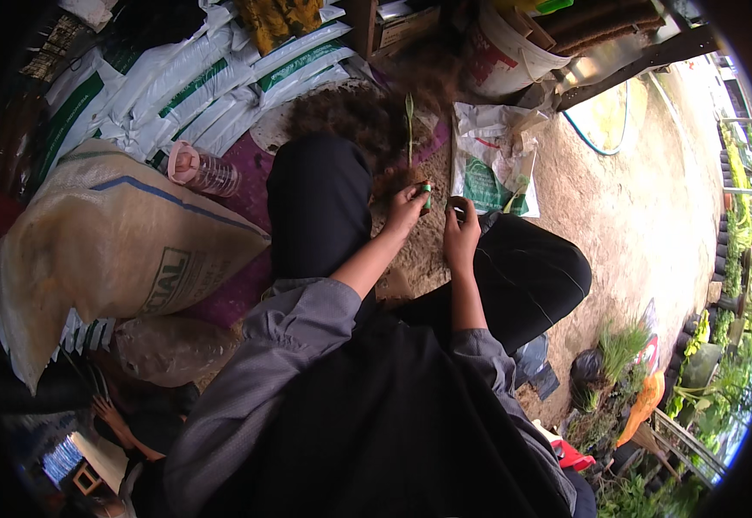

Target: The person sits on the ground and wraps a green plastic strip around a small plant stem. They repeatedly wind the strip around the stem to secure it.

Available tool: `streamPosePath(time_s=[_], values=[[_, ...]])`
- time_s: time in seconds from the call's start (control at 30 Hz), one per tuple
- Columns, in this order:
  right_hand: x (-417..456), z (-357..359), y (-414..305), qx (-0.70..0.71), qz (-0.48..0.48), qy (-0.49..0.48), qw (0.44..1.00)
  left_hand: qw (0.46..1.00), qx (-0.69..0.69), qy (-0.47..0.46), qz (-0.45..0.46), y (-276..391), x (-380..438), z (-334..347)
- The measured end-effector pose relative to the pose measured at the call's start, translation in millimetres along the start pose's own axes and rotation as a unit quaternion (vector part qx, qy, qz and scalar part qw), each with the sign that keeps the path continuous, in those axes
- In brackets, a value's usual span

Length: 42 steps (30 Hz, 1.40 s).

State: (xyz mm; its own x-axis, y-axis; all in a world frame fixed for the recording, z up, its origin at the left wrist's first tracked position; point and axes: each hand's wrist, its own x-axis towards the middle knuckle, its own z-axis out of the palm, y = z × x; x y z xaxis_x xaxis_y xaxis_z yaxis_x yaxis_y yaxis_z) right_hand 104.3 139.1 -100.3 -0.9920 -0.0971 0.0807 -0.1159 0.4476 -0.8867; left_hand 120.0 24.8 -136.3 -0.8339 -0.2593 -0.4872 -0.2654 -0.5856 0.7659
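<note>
My left hand (403, 212) grips a small reddish-brown piece with a green band (426, 196); what it is cannot be made out. Just beyond those fingers, a slender green plant cutting (409, 129) stands over brown fibre, its lower end hidden. A loose heap of dark brown fibre (350, 120) spreads behind it. To the right, my right hand (462, 230) has its fingertips drawn together, and whether they pinch anything thin is unclear. Close beyond it lies a crumpled white and green plastic bag (495, 175) on the bare ground.
Stacked white and green plastic sacks (181, 84) fill the back left. A bulging woven sack (136, 226) and a clear plastic jar with a pink rim (211, 171) are at my left. A white bucket (505, 55) stands behind. Another person's hand (110, 414) shows lower left.
</note>
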Motion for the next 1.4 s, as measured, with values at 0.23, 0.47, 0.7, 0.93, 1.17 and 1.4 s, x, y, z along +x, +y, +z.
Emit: streamPosePath(time_s=[0.23, 0.47, 0.7, 0.93, 1.17, 1.4], values=[[5, -2, -5, -0.036, -0.023, 0.0, 0.999, 0.992, 0.058, -0.101, 0.038, 2, -4, 10], [6, -3, 4, -0.053, 0.0, -0.009, 0.999, 0.991, 0.052, -0.095, 0.08, -6, 4, 2], [7, -4, 3, -0.025, 0.003, 0.01, 1.0, 0.984, 0.151, -0.044, 0.084, -9, 10, -7], [8, -1, 13, 0.008, 0.007, -0.01, 1.0, 0.99, 0.095, -0.037, 0.095, -11, 10, -5], [4, -2, 15, -0.035, 0.036, -0.041, 0.998, 0.984, 0.097, -0.061, 0.133, -7, 6, -4], [6, -4, 20, -0.012, 0.082, -0.005, 0.997, 0.988, 0.079, -0.032, 0.126, -3, 3, 5]])
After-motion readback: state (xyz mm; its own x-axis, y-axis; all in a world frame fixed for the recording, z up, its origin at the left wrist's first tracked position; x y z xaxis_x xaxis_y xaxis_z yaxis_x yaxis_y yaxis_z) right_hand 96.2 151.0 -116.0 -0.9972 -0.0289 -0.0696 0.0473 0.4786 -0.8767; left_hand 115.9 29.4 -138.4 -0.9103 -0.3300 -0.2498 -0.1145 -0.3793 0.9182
